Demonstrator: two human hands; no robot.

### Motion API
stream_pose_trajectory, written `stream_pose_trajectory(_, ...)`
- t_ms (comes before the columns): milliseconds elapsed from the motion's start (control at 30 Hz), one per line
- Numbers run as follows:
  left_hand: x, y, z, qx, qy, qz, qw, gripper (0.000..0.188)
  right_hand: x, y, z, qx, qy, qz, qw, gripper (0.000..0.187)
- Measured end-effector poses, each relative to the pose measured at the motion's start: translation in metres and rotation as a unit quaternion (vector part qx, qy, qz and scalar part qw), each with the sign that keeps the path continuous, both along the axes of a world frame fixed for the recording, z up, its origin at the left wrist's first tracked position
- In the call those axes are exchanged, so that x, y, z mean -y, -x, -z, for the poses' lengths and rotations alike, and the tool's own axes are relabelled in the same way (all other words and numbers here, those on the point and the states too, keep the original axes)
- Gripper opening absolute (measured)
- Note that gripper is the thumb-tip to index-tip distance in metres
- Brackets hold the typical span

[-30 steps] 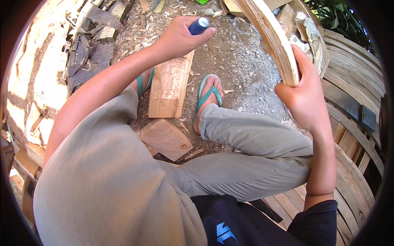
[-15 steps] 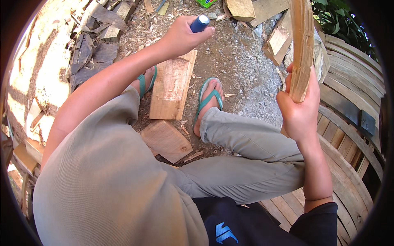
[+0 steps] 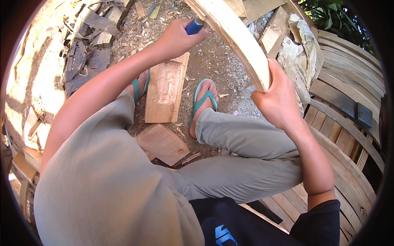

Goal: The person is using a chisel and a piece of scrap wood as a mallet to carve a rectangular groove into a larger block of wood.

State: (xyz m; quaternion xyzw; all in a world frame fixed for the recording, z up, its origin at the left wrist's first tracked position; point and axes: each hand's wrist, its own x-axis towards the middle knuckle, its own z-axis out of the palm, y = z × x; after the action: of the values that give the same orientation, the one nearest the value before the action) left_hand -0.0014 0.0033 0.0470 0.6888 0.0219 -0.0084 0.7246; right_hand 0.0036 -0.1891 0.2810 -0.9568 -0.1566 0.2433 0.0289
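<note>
Well, far left, sunlight glared off the ground (image 3: 45, 69) beside ragged dark strips (image 3: 90, 63). Next came the left hand (image 3: 176, 39), its fingers wrapped firmly round a blue handle (image 3: 193, 27). Below, on dirt (image 3: 197, 65) strewn with shavings, a rough-gouged board (image 3: 166, 88) lay between two sandalled feet (image 3: 205, 96), a thick offcut (image 3: 163, 143) just by its near end. A long pale wooden piece (image 3: 238, 43) slanted through the air past the handle; I couldn't tell whether they touched. The right hand (image 3: 281, 96) gripped its near end, fingers closed. Rightward came crumpled sheeting (image 3: 299, 57), then weathered slats (image 3: 342, 176), with leaves (image 3: 330, 16) behind.
</note>
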Motion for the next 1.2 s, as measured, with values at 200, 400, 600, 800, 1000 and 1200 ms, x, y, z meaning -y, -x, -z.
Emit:
stream_pose_trajectory(200,-0.008,-0.004,0.018,0.002,0.045,-0.011,0.999,0.035,-0.01,0.003,-0.007,0.034,-0.143,0.026,0.989,0.042)
stream_pose_trajectory(400,-0.006,-0.001,0.005,0.004,0.02,0.0,1.0,0.035,-0.018,-0.012,-0.014,0.04,-0.06,0.05,0.996,0.042)
stream_pose_trajectory(600,-0.003,-0.007,0.005,-0.016,0.029,-0.015,0.999,0.035,0.002,0.0,0.01,-0.014,0.037,-0.008,0.999,0.044)
stream_pose_trajectory(800,-0.009,-0.009,0.016,-0.004,0.049,-0.015,0.999,0.034,-0.011,-0.006,-0.007,0.031,-0.116,0.061,0.991,0.041)
stream_pose_trajectory(1000,-0.014,-0.012,0.015,-0.04,0.037,-0.016,0.998,0.036,-0.014,-0.011,-0.003,0.002,0.017,0.017,1.0,0.04)
stream_pose_trajectory(1200,-0.012,-0.015,0.017,-0.041,0.06,0.002,0.997,0.036,0.0,0.0,0.014,0.009,-0.023,0.006,1.0,0.041)
